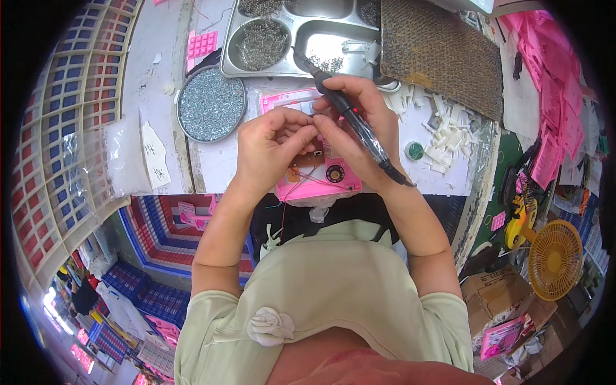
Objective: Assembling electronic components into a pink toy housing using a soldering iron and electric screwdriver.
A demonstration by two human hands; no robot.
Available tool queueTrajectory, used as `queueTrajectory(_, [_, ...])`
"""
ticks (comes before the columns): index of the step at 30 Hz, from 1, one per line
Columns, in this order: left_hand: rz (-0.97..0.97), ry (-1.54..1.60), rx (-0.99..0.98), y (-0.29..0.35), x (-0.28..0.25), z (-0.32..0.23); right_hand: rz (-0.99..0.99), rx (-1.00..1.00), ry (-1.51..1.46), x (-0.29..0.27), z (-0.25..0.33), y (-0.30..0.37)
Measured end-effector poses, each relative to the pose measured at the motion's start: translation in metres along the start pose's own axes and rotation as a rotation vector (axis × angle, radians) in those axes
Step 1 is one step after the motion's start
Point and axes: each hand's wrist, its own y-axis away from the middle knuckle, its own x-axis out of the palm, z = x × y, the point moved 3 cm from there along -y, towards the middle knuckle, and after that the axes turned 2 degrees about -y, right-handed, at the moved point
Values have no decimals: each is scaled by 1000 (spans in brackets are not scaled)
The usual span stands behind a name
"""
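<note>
I judge the pink plastic casing (319, 190), on the tabletop (218, 172) beneath both wrists, light, stiff, best held by its rim; left hand (263, 149) has its fingers (292, 118) pinched narrow, contents unclear, right hand (384, 123) cradles a black pen-shaped tool (367, 134).

From my remote station I see a slim black pen-shaped tool (355, 120) slanting across the right hand (380, 125), its dark tip pointing forward and left beyond the fingers. Beneath that hand and the left hand (264, 149), an open pink casing (319, 192) lies on the counter (218, 167), exposing a brown board (313, 159), thin red wires and a round black part (335, 174).
</note>
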Motion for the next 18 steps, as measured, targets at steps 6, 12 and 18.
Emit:
queueTrajectory(6, [-5, 56, -41, -2, 1, -1, 31, -26, 85, -2, -1, -2])
queueTrajectory(12, [-9, 53, -52, -1, -1, -2, 22, -22, 6, -4, -2, 2])
queueTrajectory(18, [11, -237, 105, -2, -1, -9, 105, 11, 109, -2, -1, 2])
